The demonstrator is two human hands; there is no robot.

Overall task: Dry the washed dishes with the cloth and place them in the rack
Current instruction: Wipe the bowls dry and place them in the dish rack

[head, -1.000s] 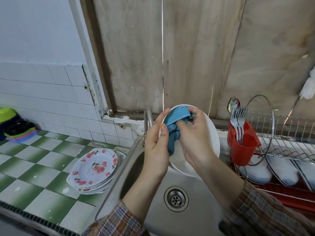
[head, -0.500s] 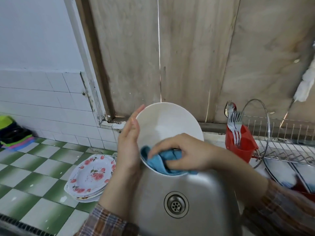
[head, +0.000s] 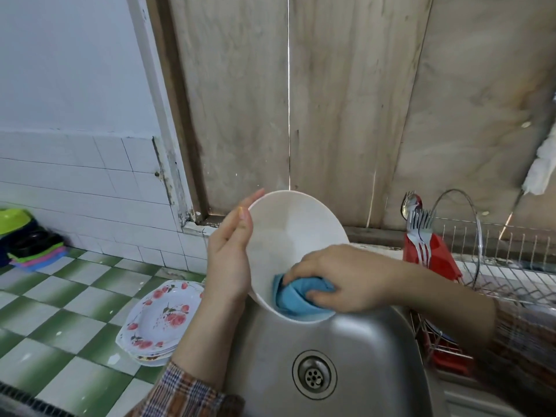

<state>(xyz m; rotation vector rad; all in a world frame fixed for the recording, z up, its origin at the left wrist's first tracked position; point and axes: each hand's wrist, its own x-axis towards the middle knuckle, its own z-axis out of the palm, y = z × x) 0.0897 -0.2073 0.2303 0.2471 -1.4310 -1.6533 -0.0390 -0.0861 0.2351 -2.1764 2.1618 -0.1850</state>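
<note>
My left hand [head: 228, 266] props bowl [head: 288, 233], fingers flat | right hand [head: 346, 278] grips cloth [head: 296, 299] | hard rubbing may knock bowl into sink [head: 361, 341]

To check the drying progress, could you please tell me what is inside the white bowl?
The blue cloth lies bunched against the lower inside of the white bowl, gripped by the right hand. The bowl surface beneath them is covered.
</note>
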